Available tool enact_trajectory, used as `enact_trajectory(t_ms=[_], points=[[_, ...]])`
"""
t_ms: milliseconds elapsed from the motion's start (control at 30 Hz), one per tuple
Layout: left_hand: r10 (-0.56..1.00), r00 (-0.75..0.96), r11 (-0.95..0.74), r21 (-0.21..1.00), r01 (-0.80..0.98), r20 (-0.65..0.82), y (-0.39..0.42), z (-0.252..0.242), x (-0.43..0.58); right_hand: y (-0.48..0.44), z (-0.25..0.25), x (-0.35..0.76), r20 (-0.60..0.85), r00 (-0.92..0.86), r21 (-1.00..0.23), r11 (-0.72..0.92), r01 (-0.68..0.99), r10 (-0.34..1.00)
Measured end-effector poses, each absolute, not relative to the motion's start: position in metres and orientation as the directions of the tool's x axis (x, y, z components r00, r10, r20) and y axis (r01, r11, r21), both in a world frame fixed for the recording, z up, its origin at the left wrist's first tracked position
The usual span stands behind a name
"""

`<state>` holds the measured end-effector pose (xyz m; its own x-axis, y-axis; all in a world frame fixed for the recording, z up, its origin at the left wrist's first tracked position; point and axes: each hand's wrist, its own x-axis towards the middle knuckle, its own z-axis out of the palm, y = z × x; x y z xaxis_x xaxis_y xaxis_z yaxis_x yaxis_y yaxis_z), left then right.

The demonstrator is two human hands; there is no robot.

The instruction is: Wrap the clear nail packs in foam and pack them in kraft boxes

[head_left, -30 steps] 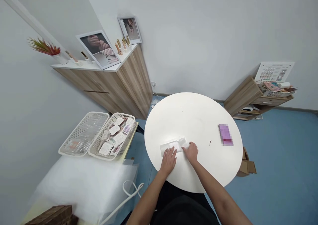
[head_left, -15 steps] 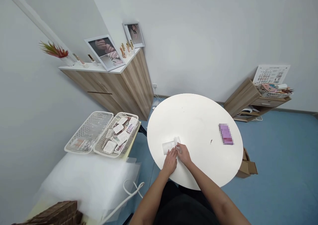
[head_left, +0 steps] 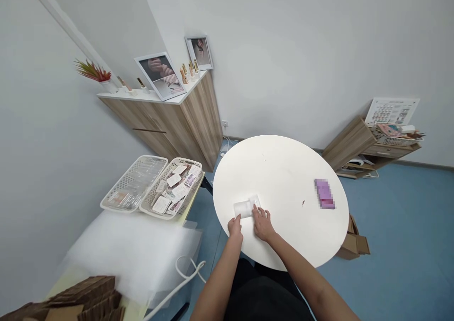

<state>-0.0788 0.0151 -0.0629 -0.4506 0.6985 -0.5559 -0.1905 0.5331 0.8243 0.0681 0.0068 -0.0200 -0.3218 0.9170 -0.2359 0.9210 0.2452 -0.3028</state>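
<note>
The clear plastic sleeve (head_left: pixel 244 208) lies flat on the round white worktop (head_left: pixel 283 169), long axis running left to right, the right hand (head_left: pixel 263 224) on its near corner, the left hand (head_left: pixel 234 227) just apart.

Two hands (head_left: pixel 263 224), one white packet (head_left: pixel 244 208), two plastic baskets (head_left: pixel 134 183), two framed photographs (head_left: pixel 159 75)

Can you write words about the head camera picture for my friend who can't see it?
A bare right hand touches a small clear plastic packet on a round white table, with the left hand beside it. A blurred pink box lies farther across the table.
</note>
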Motion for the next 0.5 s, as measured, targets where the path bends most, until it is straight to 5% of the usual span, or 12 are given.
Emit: enact_trajectory(t_ms=[167,367,500], points=[[0.765,-0.428,0.484,0.868,-0.113,-0.482,0.032,-0.061,-0.069,0.005,-0.017,0.073,-0.218,-0.352,-0.359,0.261,0.896,0.910],[0.914,-0.338,0.271,0.957,0.104,-0.223,0.039,-0.046,-0.053,0.008,-0.022,0.078,-0.208,-0.357,-0.437,0.240,0.867,0.911],[0.992,-0.129,0.068,0.903,0.424,-0.014,0.042,-0.044,-0.045,0.012,-0.030,0.087,-0.172,-0.427,-0.503,0.293,0.813,0.888]])
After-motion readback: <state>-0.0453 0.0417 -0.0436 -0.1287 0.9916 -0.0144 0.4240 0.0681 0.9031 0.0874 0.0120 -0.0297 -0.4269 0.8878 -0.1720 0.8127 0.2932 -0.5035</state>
